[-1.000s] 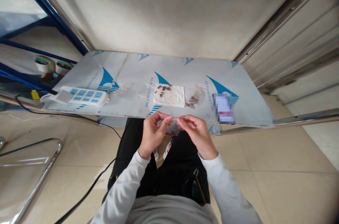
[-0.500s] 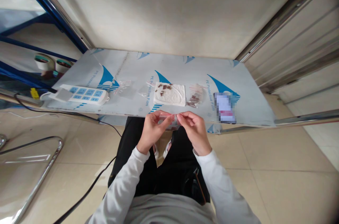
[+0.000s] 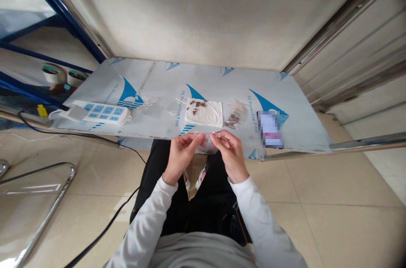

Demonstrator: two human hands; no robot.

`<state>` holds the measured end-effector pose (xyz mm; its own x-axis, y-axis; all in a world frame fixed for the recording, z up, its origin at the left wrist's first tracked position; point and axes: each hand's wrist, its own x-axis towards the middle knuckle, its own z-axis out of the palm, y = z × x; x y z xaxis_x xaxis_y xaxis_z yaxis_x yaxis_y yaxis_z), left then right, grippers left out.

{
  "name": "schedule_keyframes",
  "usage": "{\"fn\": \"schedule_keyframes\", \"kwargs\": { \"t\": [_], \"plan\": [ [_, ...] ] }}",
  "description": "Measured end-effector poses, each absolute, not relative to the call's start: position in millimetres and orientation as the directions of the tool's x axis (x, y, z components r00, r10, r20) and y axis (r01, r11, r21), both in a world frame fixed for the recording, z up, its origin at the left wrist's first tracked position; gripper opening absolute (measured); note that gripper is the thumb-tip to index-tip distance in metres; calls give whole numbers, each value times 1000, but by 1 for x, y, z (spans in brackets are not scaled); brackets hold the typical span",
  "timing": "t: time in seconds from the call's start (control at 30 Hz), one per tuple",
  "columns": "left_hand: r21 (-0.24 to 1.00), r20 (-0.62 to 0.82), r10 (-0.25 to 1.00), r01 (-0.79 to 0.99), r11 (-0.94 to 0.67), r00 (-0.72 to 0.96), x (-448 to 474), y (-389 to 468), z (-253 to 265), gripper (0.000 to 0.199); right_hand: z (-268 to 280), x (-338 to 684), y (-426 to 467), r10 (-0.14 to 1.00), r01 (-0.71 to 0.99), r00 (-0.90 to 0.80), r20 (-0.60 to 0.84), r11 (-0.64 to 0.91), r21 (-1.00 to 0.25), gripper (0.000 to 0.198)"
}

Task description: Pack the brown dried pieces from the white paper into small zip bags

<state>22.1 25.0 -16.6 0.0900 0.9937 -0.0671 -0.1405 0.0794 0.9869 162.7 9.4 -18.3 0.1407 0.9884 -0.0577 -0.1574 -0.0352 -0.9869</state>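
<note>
A small clear zip bag (image 3: 206, 146) with a red strip along its top hangs between my hands at the table's front edge. My left hand (image 3: 184, 151) pinches the top of the bag between thumb and fingers. On the other side, my right hand (image 3: 230, 149) pinches the same top edge. Something dark shows low in the bag, too small to make out. Just beyond lies a white tissue (image 3: 209, 118) with several small brown pieces (image 3: 198, 105) on it. To its right sits another clear bag (image 3: 235, 113) with brown pieces inside.
On the film-covered table (image 3: 203, 77), a white power strip (image 3: 104, 113) with a plug and cable lies left. A phone (image 3: 270, 128) is at the right. Crumpled clear bags (image 3: 147, 104) lie left of the tissue. A black cable (image 3: 104, 234) and a metal chair frame (image 3: 63, 200) are at lower left.
My hands have drawn slightly apart along the top of the bag, so more of its red strip shows. Both still pinch it. The things on the table stay in place.
</note>
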Motion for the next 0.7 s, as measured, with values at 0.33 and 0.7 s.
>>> {"fn": "schedule_keyframes", "kwargs": {
  "t": [0.33,0.7],
  "plan": [
    [991,-31,992,-124,46,120,16,26,-17,34,-16,170,3,982,-166,143,-122,-98,-981,19],
    [834,32,961,537,126,-274,-53,106,-62,35,-13,239,68,885,-5,457,-93,-102,-995,31]
  ]
}}
